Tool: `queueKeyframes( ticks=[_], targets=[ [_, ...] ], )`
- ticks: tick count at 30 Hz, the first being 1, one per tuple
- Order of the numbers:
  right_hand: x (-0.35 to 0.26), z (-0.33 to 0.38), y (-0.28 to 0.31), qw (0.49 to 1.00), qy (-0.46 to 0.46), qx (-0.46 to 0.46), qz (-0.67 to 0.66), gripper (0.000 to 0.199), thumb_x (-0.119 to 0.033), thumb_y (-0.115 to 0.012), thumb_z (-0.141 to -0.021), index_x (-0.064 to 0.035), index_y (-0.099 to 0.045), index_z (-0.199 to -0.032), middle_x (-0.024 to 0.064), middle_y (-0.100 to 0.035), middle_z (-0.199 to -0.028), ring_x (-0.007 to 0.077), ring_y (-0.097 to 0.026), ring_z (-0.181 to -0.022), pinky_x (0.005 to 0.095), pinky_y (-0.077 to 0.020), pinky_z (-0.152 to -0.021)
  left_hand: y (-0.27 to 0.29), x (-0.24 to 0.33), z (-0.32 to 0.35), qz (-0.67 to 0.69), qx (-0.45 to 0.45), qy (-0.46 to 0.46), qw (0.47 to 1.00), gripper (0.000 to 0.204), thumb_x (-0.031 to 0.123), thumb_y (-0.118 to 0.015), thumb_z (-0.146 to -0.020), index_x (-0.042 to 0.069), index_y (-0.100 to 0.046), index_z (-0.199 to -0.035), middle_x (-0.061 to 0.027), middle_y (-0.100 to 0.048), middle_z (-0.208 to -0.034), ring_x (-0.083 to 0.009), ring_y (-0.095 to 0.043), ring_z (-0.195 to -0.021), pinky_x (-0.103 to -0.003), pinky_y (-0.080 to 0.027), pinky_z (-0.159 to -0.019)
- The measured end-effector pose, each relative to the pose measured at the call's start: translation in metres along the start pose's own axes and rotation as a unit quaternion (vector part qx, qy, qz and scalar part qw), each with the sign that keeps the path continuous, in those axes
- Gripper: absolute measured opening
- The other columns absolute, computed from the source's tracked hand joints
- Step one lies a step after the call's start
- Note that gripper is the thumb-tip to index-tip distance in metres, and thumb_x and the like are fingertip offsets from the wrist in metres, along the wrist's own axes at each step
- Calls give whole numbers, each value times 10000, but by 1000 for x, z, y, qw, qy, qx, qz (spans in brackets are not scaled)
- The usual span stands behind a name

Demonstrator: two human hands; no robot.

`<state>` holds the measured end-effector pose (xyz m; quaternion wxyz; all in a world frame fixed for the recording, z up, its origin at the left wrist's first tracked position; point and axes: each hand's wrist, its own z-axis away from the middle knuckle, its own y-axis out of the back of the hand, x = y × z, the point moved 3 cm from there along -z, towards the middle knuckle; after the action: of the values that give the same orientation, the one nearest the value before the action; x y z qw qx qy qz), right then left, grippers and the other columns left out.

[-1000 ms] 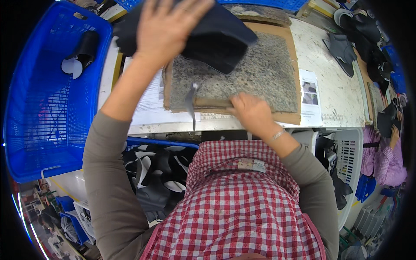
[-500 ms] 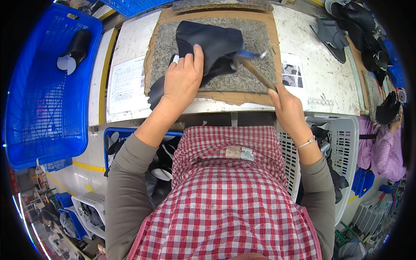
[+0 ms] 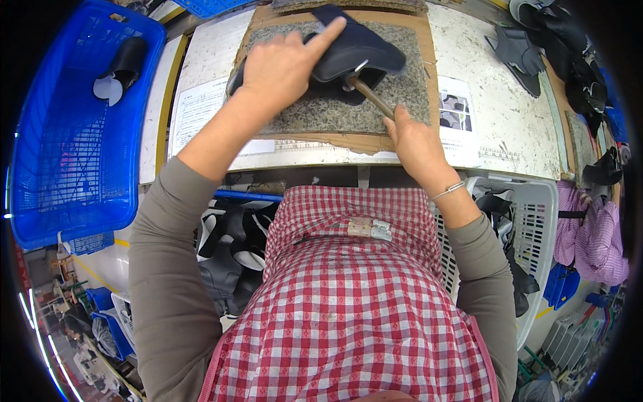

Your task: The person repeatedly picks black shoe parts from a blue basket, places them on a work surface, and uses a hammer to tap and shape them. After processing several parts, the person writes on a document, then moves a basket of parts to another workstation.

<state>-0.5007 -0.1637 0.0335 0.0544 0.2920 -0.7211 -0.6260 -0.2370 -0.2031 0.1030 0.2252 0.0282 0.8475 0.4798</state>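
Observation:
A black leather shoe upper (image 3: 358, 50) lies bent over the grey stone slab (image 3: 281, 124) on the workbench. My left hand (image 3: 278, 67) grips its left part, the index finger stretched along the top and the other fingers curled, their tips partly hidden. Wrapped round the wooden handle of a hammer (image 3: 372, 97), my right hand (image 3: 418, 147) is to the right of the slab's front. The hammer's head is at the upper's near opening, partly hidden by the black leather.
Printed sheets (image 3: 459, 110) flank the slab. A blue crate (image 3: 40, 161) at the left holds a black upper. More black pieces (image 3: 516, 60) lie at the right. Under the bench are a white basket (image 3: 536, 221) and several cut pieces (image 3: 231, 254). A person's checked sleeve (image 3: 596, 234) shows far right.
The upper has turned and shifted right, with my left hand moving farther away along it. My right hand has moved slightly left, and the hammer head has come down to the opening.

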Motion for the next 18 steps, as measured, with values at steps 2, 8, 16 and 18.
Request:
queueKeyframes(
  ticks=[2,8,16,18],
  targets=[
    [-2,3,-4,999,-21,-26,8,353,-304,-571,-1040,13,-579,-1195,221,-704,-719,431,-709,-672,511,-564,-572,5,12,6,-26,3,17,999,819,208,-774,-803,315,-447,-1547,-102,-673,-863,-318,-716,-794,-471,-581,-730],
    [-3,-8,10,999,8,-38,-26,337,-308,-536,-1068,17,-565,-1152,216,-671,-677,426,-683,-628,514,-536,-539,-22,-6,33,211,-226,232,922,482,301,-625,-938,119,-596,-1384,-238,-731,-1063,-407,-696,-1064,-524,-539,-912],
    [-13,-36,56,996,-4,59,-60,344,-362,-511,-1079,-29,-540,-1002,211,-652,-658,429,-658,-598,514,-517,-527,-55,-28,41,506,-188,287,791,550,487,-560,-1036,11,-637,-1302,-267,-703,-1162,-417,-663,-1107,-426,-495,-979],
    [-22,-48,50,999,43,13,-13,347,-360,-525,-1072,-18,-548,-1017,209,-651,-653,429,-658,-597,514,-515,-526,-57,-25,44,505,-165,287,797,550,491,-561,-1033,39,-626,-1340,-267,-695,-1198,-424,-651,-1141,-430,-489,-1001]
  ],
)
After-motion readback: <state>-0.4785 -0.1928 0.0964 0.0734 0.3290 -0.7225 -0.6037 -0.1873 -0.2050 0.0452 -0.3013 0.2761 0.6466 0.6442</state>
